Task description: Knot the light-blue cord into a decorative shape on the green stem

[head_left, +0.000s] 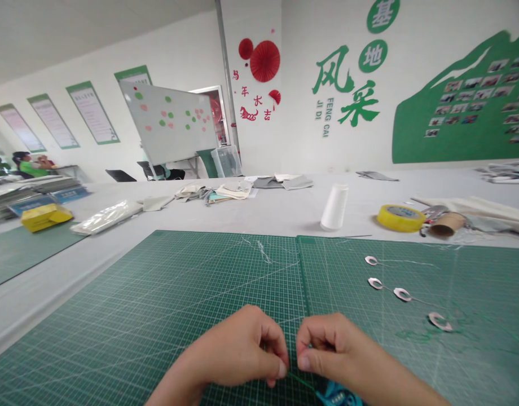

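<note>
A green thread [302, 382] is noted low over the cutting mat [179, 293], running from the left hand [242, 347], whose pinching grip is closed on it, toward a blue item [339, 395] by the right hand [342, 345]. The right grip is narrow; whether anything is held cannot be told. The thread is judged light, limp and easily tangled, best pinched along its exposed stretch.

Mats [192, 299] are grn w/ pale grid, thread [302, 380] brt grn, bundle [339, 395] teal-blue, tape [395, 223] yel.
</note>
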Demonstrator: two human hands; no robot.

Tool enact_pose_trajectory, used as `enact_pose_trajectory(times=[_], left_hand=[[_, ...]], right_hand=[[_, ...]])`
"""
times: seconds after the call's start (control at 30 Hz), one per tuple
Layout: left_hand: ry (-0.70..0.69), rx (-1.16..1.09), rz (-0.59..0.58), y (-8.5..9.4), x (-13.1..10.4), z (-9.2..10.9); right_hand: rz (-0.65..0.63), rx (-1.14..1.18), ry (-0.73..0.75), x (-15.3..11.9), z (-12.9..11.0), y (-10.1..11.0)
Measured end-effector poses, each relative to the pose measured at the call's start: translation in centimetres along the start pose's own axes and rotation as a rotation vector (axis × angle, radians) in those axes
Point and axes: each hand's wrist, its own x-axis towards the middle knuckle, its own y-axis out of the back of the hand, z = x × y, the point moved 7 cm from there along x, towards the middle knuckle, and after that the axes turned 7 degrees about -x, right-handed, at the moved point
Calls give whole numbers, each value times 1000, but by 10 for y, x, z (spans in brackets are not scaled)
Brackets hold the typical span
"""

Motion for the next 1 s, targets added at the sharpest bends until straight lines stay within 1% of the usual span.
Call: enact_pose_trajectory(times=[0.07,0.17,0.27,0.33,0.43,0.5,0.63,0.77,0.83,1.0], left_hand=[[-40,113,114,7,0,2],[-85,207,252,16,1,5],[-79,196,328,22,3,4],[-81,177,378,25,5,5],[-97,174,455,27,6,7],[-107,175,489,28,6,8],[-129,138,529,30,6,11],[-158,4,532,31,7,15],[-174,-109,505,30,7,16],[-153,-451,346,22,8,17]], right_hand=[[84,-185,19,0,-3,4],[228,-469,128,-1,-14,8],[309,-676,251,-6,-24,4],[349,-811,308,-8,-28,0],[402,-972,339,-10,-29,-4],[421,-1023,343,-11,-27,-7],[452,-1030,339,-12,-24,-10],[479,-948,312,-12,-23,-8],[468,-815,259,-10,-22,-4],[405,-354,91,-4,-11,5]])
